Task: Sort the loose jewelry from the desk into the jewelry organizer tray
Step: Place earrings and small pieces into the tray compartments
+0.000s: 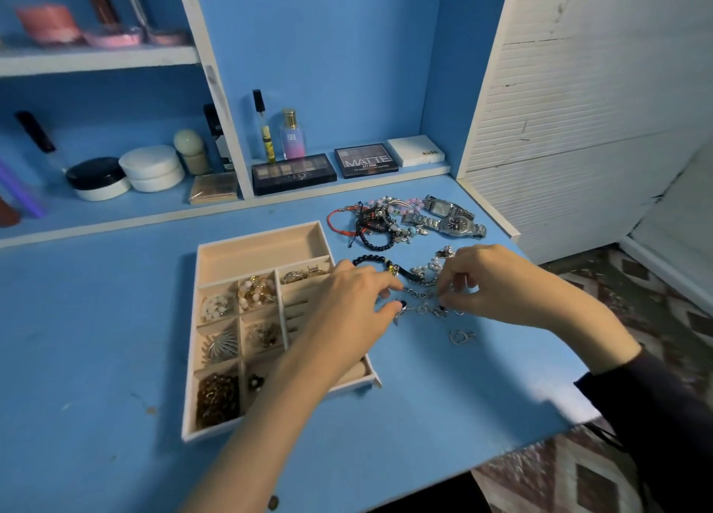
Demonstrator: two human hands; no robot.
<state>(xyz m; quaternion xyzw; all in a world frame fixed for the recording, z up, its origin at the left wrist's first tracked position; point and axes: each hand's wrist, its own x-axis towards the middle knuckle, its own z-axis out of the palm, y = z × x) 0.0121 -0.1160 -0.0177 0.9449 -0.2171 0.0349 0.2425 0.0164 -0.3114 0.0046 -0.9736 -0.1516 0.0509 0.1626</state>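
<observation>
A beige jewelry organizer tray (pixel 259 247) lies on the blue desk, with several small compartments holding beads, earrings and a brown chain. To its right my left hand (pixel 355 296) and my right hand (pixel 490 285) both pinch a silver chain bracelet (pixel 420 300) lying on the desk between them. A black bead bracelet (pixel 372 260) sits just behind my left hand, pearl pieces (pixel 432 267) behind the chain. A small silver heart charm (pixel 460 336) lies nearer me. Further back is a heap of bracelets (pixel 380 219) and two silver watches (pixel 451 217).
Along the back ledge stand two eyeshadow palettes (pixel 293 173), a white box (pixel 414 150), a perfume bottle (pixel 293 134) and cream jars (pixel 152 167). The desk's front edge (pixel 501 451) runs diagonally at the right, above a patterned floor.
</observation>
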